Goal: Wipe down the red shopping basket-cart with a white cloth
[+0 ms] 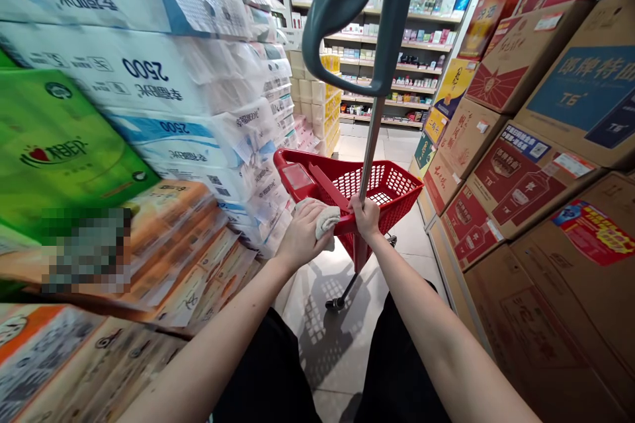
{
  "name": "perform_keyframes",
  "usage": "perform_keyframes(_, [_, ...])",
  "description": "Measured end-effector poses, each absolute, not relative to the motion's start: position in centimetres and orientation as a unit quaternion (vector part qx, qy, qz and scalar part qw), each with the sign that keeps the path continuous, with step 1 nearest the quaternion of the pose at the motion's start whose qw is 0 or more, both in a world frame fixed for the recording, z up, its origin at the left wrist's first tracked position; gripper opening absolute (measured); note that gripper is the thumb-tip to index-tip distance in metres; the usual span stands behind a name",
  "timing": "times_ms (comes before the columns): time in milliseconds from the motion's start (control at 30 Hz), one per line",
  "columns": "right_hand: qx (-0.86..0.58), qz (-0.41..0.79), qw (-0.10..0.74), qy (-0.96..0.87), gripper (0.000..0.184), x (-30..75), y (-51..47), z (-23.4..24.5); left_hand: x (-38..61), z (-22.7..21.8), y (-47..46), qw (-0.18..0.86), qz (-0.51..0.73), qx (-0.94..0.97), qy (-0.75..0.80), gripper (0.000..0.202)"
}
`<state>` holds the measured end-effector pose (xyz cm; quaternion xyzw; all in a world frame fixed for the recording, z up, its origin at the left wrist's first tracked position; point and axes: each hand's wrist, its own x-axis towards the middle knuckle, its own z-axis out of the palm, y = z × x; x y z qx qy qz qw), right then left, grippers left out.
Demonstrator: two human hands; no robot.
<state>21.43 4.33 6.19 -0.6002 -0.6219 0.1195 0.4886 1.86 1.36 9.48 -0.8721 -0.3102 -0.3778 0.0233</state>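
Observation:
A red shopping cart (397,178) with a perforated basket stands in front of me, on thin legs with small casters. Its grey loop handle (389,33) rises toward me on a metal pole. My left hand (305,231) presses a pale, crumpled cloth (327,219) against the red rim on the near side. Wrapped around that rim, close to the foot of the pole, is my right hand (366,217); its fingers are partly hidden behind it.
Stacked white tissue packs (198,79) line the left, with green (64,152) and orange packs (173,211) nearer. Cardboard cartons (520,178) are piled along the right. Stocked shelves (417,66) stand at the back, beyond the tiled floor (397,139). A blurred patch covers something at left.

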Motion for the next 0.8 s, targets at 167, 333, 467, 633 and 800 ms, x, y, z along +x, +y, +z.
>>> perform_keyframes(167, [-0.607, 0.128, 0.495, -0.609, 0.060, 21.7, 4.4, 6.2, 0.3, 9.7, 2.9, -0.004, -0.335, -0.902, -0.271, 0.040])
perform_keyframes(333, [-0.605, 0.129, 0.495, -0.610, 0.062, 21.6, 4.6, 6.1, -0.8, 10.7, 6.1, -0.024, -0.316, -0.888, -0.334, 0.044])
perform_keyframes(467, [-0.592, 0.123, 0.511, -0.612, 0.067, 21.6, 4.6, 5.9, -1.9, 12.2, 9.9, -0.026, -0.281, -0.871, -0.401, 0.053])
perform_keyframes(633, [-0.576, 0.112, 0.519, -0.621, 0.069, 21.6, 4.5, 5.6, -3.2, 12.9, 13.5, -0.028, -0.235, -0.782, -0.576, 0.070])
perform_keyframes(800, [-0.588, 0.113, 0.507, -0.620, 0.067, 22.1, 4.6, 5.7, -2.2, 12.4, 11.6, 0.004, -0.217, -0.849, -0.482, 0.067])
